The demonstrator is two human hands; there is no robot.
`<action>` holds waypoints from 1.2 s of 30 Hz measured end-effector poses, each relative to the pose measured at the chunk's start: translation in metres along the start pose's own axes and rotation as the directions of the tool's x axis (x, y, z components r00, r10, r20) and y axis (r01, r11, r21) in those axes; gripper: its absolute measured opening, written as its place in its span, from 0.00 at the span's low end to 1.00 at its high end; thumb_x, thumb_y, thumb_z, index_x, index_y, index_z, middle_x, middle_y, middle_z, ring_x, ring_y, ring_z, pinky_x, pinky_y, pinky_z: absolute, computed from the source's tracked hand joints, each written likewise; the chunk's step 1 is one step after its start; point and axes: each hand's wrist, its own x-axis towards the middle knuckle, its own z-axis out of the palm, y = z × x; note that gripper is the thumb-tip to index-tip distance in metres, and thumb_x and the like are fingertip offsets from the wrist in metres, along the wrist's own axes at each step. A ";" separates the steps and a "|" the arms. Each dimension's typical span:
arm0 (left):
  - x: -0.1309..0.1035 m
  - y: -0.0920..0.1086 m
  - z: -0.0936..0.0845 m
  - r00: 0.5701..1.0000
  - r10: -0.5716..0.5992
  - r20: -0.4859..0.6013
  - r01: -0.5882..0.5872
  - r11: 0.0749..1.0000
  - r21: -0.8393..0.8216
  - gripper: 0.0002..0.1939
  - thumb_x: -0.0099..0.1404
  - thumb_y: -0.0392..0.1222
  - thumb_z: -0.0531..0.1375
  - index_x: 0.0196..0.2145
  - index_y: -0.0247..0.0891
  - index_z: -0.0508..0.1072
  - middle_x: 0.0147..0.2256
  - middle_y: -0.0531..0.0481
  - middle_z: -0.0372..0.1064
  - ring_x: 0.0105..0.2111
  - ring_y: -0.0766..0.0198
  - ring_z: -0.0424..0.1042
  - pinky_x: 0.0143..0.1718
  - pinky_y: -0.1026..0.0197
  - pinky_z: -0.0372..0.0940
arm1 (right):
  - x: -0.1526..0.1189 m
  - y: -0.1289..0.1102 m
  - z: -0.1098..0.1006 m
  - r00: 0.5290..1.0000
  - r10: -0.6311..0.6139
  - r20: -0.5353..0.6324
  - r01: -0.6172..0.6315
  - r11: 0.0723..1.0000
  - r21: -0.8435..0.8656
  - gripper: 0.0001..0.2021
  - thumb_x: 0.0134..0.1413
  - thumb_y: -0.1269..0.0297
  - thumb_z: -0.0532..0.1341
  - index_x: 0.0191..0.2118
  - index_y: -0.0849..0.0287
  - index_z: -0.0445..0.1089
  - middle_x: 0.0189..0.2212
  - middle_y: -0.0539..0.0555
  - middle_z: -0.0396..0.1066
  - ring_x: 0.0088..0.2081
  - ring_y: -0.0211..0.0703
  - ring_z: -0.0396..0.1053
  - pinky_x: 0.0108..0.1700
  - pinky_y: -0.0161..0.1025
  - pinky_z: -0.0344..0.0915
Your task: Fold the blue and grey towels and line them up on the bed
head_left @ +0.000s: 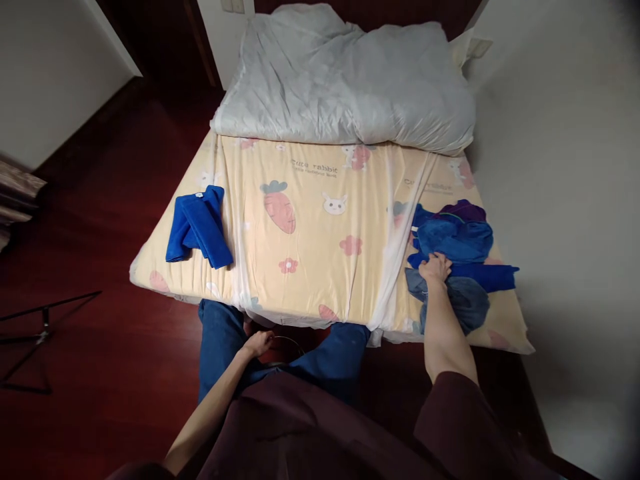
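My right hand [436, 267] reaches into a rumpled pile at the right of the bed, its fingers bent down on a blue cloth [485, 277] and seeming to grip it. Above the fingers lies a bunched blue cloth [453, 239], with a purple cloth [467, 210] behind it. A grey-blue cloth [470, 303] lies partly under my wrist. My left hand [260, 343] is low over my lap, fingers curled, beside a thin curved cord-like line [290, 341]; what it holds is too small to make out. Folded blue cloths [200, 227] lie overlapping on the bed's left.
The bed [310, 280] has a yellow rabbit-and-carrot sheet under a sheer cover. A grey-white quilt [345, 87] is bundled at its far end. A wall [565, 200] runs along the right. A black stand's legs [43, 337] stand on the red floor at left.
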 end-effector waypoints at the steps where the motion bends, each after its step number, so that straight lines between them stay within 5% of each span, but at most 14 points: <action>1: 0.000 0.001 0.000 1.000 -0.001 0.002 0.001 1.000 0.001 0.16 0.66 0.38 0.53 0.48 0.40 0.75 0.44 0.43 0.78 0.47 0.54 0.76 0.48 0.58 0.65 | -0.003 0.000 0.001 0.999 -0.037 -0.037 0.037 0.999 0.015 0.19 0.56 0.70 0.56 0.51 0.63 0.76 0.56 0.67 0.66 0.59 0.63 0.57 0.57 0.60 0.61; 6: -0.006 0.013 -0.003 0.995 0.077 -0.061 -0.081 0.994 -0.078 0.16 0.67 0.39 0.52 0.47 0.40 0.76 0.45 0.42 0.77 0.46 0.52 0.75 0.47 0.56 0.65 | -0.052 -0.024 -0.002 0.915 -0.391 -0.100 0.403 0.886 0.230 0.17 0.57 0.70 0.54 0.44 0.63 0.79 0.46 0.65 0.71 0.48 0.54 0.67 0.54 0.51 0.64; 12: -0.030 0.057 -0.023 0.907 0.228 -0.354 -0.380 0.804 -0.457 0.14 0.68 0.49 0.57 0.45 0.41 0.77 0.39 0.45 0.78 0.40 0.55 0.75 0.46 0.56 0.67 | -0.205 -0.130 0.013 0.734 -0.670 -0.110 0.544 0.484 0.685 0.16 0.64 0.69 0.54 0.43 0.55 0.80 0.43 0.58 0.73 0.45 0.46 0.71 0.48 0.42 0.69; 15: -0.042 0.081 -0.040 0.871 0.106 -0.479 -0.438 0.606 -0.664 0.19 0.65 0.52 0.62 0.49 0.41 0.74 0.43 0.45 0.77 0.41 0.56 0.76 0.46 0.56 0.69 | -0.293 -0.193 0.026 0.645 -0.760 -0.079 0.456 0.299 0.838 0.16 0.66 0.68 0.54 0.46 0.53 0.80 0.43 0.56 0.73 0.43 0.43 0.73 0.47 0.40 0.70; 20: -0.059 0.086 -0.063 0.884 -0.143 -0.446 -0.453 -0.018 -0.891 0.27 0.55 0.47 0.71 0.51 0.41 0.72 0.44 0.48 0.75 0.40 0.60 0.76 0.43 0.58 0.71 | -0.391 -0.253 0.030 0.653 -0.751 -0.099 0.310 0.146 0.939 0.15 0.67 0.67 0.55 0.47 0.52 0.79 0.42 0.55 0.74 0.45 0.43 0.73 0.50 0.40 0.70; 22: -0.066 0.076 -0.069 0.908 -0.176 -0.380 -0.414 -0.237 -0.879 0.24 0.56 0.46 0.70 0.49 0.40 0.72 0.41 0.48 0.75 0.39 0.61 0.76 0.42 0.58 0.72 | -0.408 -0.256 0.027 0.662 -0.743 -0.097 0.290 0.135 0.948 0.15 0.68 0.67 0.54 0.47 0.52 0.79 0.42 0.56 0.74 0.46 0.43 0.73 0.51 0.41 0.70; 24: -0.070 0.066 -0.073 0.918 -0.193 -0.346 -0.394 -0.334 -0.857 0.21 0.58 0.45 0.69 0.49 0.40 0.73 0.40 0.49 0.76 0.38 0.62 0.76 0.41 0.58 0.72 | -0.415 -0.249 0.025 0.648 -0.756 -0.094 0.319 0.157 0.935 0.14 0.67 0.67 0.56 0.49 0.51 0.78 0.43 0.55 0.75 0.47 0.45 0.73 0.53 0.43 0.70; 28: -0.071 0.062 -0.073 0.901 -0.220 -0.373 -0.425 -0.287 -0.858 0.28 0.53 0.40 0.72 0.52 0.40 0.72 0.39 0.51 0.76 0.36 0.66 0.76 0.42 0.62 0.69 | -0.415 -0.217 0.028 0.636 -0.770 -0.053 0.430 0.297 0.853 0.21 0.60 0.69 0.63 0.58 0.49 0.72 0.51 0.55 0.74 0.53 0.49 0.70 0.61 0.51 0.65; 33: -0.077 0.080 -0.070 0.868 -0.151 -0.472 -0.496 -0.284 -0.821 0.39 0.47 0.34 0.72 0.58 0.43 0.69 0.39 0.52 0.75 0.35 0.67 0.74 0.41 0.64 0.67 | -0.414 -0.183 0.040 0.732 -0.681 0.019 0.460 0.515 0.724 0.32 0.51 0.69 0.68 0.63 0.54 0.66 0.57 0.60 0.69 0.59 0.56 0.65 0.63 0.56 0.63; 36: -0.088 0.092 -0.072 0.850 -0.086 -0.520 -0.520 -0.292 -0.803 0.41 0.50 0.34 0.71 0.61 0.47 0.66 0.46 0.49 0.74 0.38 0.65 0.74 0.42 0.62 0.68 | -0.417 -0.179 0.045 0.744 -0.667 0.021 0.499 0.577 0.646 0.34 0.48 0.68 0.69 0.63 0.55 0.65 0.59 0.62 0.67 0.61 0.59 0.63 0.64 0.57 0.62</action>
